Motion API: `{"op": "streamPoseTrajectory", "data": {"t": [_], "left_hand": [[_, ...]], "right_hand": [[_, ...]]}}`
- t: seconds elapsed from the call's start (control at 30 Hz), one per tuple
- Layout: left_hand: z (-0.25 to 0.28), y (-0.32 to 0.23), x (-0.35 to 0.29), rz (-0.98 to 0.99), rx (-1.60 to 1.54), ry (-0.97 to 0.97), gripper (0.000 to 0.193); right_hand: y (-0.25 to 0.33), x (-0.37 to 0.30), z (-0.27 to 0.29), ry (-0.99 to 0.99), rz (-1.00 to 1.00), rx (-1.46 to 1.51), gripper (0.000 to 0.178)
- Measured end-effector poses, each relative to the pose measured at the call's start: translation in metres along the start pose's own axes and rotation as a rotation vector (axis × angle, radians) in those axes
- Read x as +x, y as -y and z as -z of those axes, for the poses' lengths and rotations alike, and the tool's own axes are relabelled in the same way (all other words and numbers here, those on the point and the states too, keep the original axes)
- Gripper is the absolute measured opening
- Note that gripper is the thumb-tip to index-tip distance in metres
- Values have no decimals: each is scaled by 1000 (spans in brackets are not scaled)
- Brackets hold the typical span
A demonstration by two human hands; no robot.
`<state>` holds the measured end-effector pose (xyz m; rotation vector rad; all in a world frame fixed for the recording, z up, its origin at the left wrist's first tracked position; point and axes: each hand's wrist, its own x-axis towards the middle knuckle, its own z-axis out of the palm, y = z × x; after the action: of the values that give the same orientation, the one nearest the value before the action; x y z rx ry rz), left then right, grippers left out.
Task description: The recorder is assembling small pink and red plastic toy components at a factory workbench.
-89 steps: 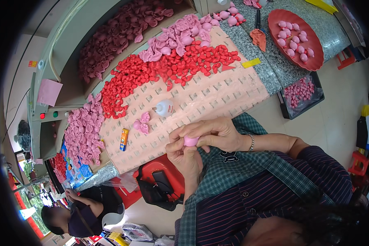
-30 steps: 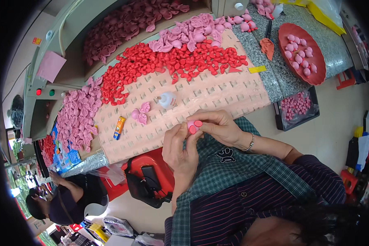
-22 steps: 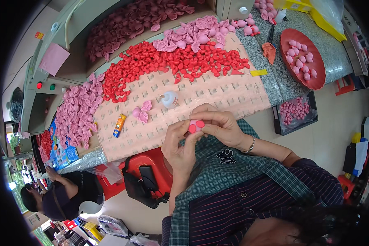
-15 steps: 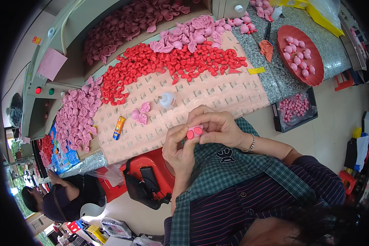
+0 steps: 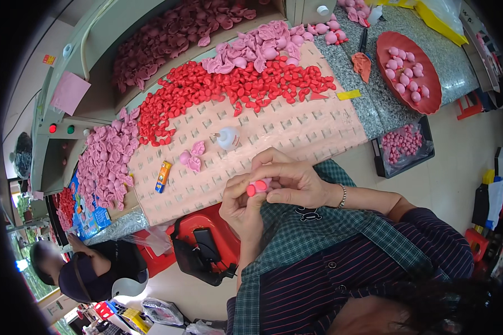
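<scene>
Just past the table's front edge, both hands hold a small pink piece with two red rounds (image 5: 257,187) between their fingertips. My left hand (image 5: 242,207) pinches it from the left, while the fingers of my right hand (image 5: 296,180) close on its right and far sides. Much of the piece is hidden by the fingers. On the table beyond lie a few loose pink pieces (image 5: 192,157), a white squeeze bottle (image 5: 227,138) with a thin nozzle, and an orange, yellow and blue stick-shaped object (image 5: 163,177).
Red pieces (image 5: 235,84) and pink pieces (image 5: 106,159) are heaped over the patterned tabletop (image 5: 296,120). At right stand a red dish (image 5: 433,106) of pink balls and a black tray (image 5: 381,167). A red stool (image 5: 229,229) bears a black bag; another person (image 5: 103,268) sits at lower left.
The pink piece has shifted slightly left and tilted within my fingers. My right hand has come along leftward, its thumb now lying flatter. Both hands keep their hold.
</scene>
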<state>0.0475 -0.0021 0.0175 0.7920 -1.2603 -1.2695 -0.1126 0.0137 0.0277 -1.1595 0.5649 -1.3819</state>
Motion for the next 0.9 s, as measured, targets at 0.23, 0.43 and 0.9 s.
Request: {"op": "streamPoseTrajectory", "data": {"t": [0.23, 0.43, 0.9], "left_hand": [[7, 23, -7, 197, -463, -31, 35], [4, 25, -6, 272, -519, 1, 32], [-4, 14, -3, 293, -520, -43, 27]], "right_hand": [[1, 3, -11, -106, -49, -101, 38], [1, 2, -8, -180, 123, -380, 38], [-4, 2, -5, -247, 298, -630, 30]]}}
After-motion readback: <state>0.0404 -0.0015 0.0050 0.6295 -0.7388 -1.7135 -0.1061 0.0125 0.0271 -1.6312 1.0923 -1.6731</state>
